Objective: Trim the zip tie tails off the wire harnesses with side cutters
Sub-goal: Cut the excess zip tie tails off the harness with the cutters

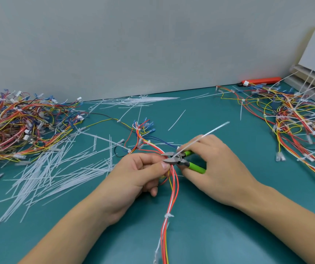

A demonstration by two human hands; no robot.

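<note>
Over the teal mat, left hand (143, 168) pinches the harness (171, 189), right hand (215, 164) grips the side cutters (173, 159) around the tail (206, 135); best cut flush, clear of wires

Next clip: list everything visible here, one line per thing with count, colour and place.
harness: one, red, orange, white and yellow wires, centre, held
zip tie tail: one, white, between the cutter blades, pointing up right
side cutters: one, green handles, centre
left pile: many multicolour harnesses, far left
right pile: many multicolour harnesses with long tails, far right
cut tails: many, white, scattered left and centre
knife: one, orange, back right by the wall
table: teal
left hand: grips the harness
right hand: grips the cutters
</note>
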